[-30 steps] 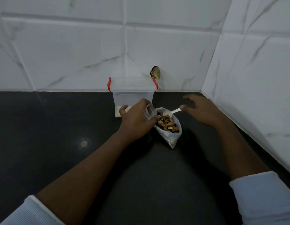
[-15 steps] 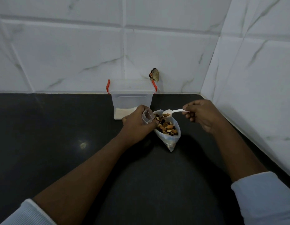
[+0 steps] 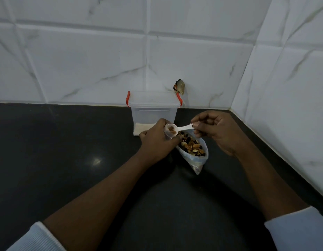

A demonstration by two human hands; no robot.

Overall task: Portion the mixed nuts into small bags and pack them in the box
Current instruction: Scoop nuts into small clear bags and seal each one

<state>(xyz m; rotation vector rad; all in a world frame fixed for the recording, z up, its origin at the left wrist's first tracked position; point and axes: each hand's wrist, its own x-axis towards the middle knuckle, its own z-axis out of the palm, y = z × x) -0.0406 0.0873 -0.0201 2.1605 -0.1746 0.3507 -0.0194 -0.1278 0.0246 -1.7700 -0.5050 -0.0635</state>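
Left hand [image 3: 157,142] grips small bag [image 3: 168,136]. Right hand [image 3: 218,131] pinches spoon [image 3: 186,127], its loaded bowl at the bag mouth. Nut bag [image 3: 193,151] lies at 4 o'clock of left hand; box [image 3: 154,113] at 12 o'clock.

No readable text — none on anything.

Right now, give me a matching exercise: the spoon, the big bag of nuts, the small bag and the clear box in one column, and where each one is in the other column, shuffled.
1 spoon
2 big bag of nuts
3 small bag
4 clear box

A held in the left hand
B against the wall, lid on
C pinched by the right hand
D lying open on the counter

Pairs: 1-C, 2-D, 3-A, 4-B.
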